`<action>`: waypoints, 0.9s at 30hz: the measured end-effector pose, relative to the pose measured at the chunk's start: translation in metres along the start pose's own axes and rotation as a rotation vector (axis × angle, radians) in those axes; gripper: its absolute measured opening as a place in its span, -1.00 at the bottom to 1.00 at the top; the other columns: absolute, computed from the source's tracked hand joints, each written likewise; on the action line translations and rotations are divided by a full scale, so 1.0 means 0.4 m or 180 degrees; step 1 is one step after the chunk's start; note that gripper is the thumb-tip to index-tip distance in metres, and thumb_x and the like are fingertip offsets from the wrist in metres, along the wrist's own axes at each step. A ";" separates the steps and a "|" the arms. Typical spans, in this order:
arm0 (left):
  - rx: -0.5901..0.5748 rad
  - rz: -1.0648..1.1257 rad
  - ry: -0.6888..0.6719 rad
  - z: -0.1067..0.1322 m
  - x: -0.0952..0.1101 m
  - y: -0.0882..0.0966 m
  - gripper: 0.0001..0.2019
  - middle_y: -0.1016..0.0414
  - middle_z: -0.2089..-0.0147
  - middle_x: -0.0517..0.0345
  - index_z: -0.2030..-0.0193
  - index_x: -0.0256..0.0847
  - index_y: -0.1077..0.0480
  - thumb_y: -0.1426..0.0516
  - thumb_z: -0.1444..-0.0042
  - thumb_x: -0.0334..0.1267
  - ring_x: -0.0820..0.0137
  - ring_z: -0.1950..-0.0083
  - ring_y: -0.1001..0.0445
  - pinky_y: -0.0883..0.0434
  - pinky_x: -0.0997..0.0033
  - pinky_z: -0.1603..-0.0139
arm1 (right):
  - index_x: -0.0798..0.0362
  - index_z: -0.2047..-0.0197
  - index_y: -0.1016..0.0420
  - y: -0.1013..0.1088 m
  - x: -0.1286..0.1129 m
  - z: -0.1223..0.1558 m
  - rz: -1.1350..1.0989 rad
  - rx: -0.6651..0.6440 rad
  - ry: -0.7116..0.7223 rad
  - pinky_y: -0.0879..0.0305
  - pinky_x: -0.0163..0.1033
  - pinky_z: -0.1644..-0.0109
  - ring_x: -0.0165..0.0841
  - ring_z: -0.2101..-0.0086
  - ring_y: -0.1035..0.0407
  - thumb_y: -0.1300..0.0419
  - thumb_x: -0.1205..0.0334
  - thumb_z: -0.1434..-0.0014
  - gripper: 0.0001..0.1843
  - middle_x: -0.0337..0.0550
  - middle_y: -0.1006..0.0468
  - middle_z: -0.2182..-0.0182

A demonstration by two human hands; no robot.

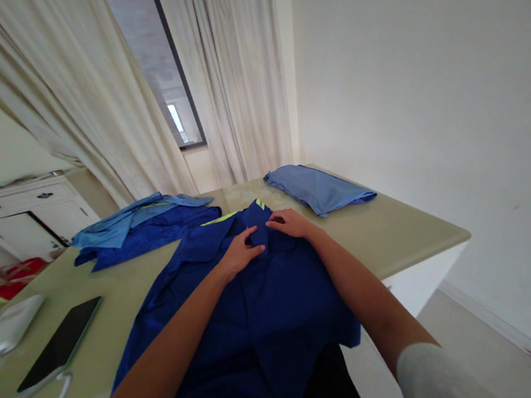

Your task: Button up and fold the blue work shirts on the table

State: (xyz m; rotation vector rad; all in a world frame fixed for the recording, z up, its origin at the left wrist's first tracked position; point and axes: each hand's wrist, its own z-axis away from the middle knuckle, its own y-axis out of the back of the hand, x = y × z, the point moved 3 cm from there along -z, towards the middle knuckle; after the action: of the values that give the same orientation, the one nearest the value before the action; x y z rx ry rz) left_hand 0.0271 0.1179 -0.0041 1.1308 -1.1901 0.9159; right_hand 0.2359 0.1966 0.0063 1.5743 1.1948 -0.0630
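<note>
A dark blue shirt (241,318) with neon yellow trim lies spread on the beige table (396,234), its lower part hanging over the near edge. My left hand (240,252) pinches the fabric near the collar. My right hand (288,223) rests on the same collar area, fingers closed on the cloth, almost touching the left hand.
A folded light blue garment (317,189) lies at the table's far right. A pile of light and dark blue clothes (138,231) sits far left. A black phone (63,343) and a white device (5,328) with a cable lie at the left. Curtains and a white wall stand behind.
</note>
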 end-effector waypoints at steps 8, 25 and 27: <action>0.0779 0.1135 0.0117 -0.029 0.023 0.014 -0.18 -0.49 -0.25 -0.15 -0.39 -0.21 -0.29 -0.41 0.04 -0.48 0.31 0.00 -0.60 -0.60 0.35 0.03 | 0.08 -0.06 -0.45 -0.050 -0.055 0.004 0.0177 -0.0645 0.0544 -0.41 -0.13 0.01 -0.21 0.13 -0.45 -0.59 -0.08 0.12 -0.23 -0.06 -0.55 0.08; 0.1515 0.0549 -0.0353 -0.163 -0.007 0.065 -0.62 -0.61 -0.01 -0.06 -0.07 -0.27 -0.55 -0.29 -0.07 -0.40 0.33 0.10 -0.57 -0.53 0.24 -0.08 | 0.08 -0.04 -0.60 -0.015 -0.059 0.094 0.1041 -0.0872 0.0569 -0.34 -0.12 -0.14 -0.23 0.06 -0.48 -0.18 0.50 -0.17 -0.61 -0.03 -0.59 0.06; 0.1703 -0.0512 -0.0869 -0.161 -0.008 0.084 -0.56 -0.54 -0.14 -0.06 -0.14 -0.24 -0.54 -0.22 -0.09 -0.43 0.32 0.09 -0.54 -0.52 0.22 -0.10 | 0.07 -0.02 -0.60 -0.027 -0.048 0.102 0.0983 -0.0925 0.0536 -0.33 -0.14 -0.13 -0.26 0.08 -0.47 -0.18 0.51 -0.17 -0.61 -0.04 -0.57 0.07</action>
State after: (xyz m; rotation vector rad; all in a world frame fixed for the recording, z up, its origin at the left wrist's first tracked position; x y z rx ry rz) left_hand 0.0086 0.1884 -0.0021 1.8020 -1.0743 1.0066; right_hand 0.2401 0.1522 -0.0059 1.5067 1.0218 0.4333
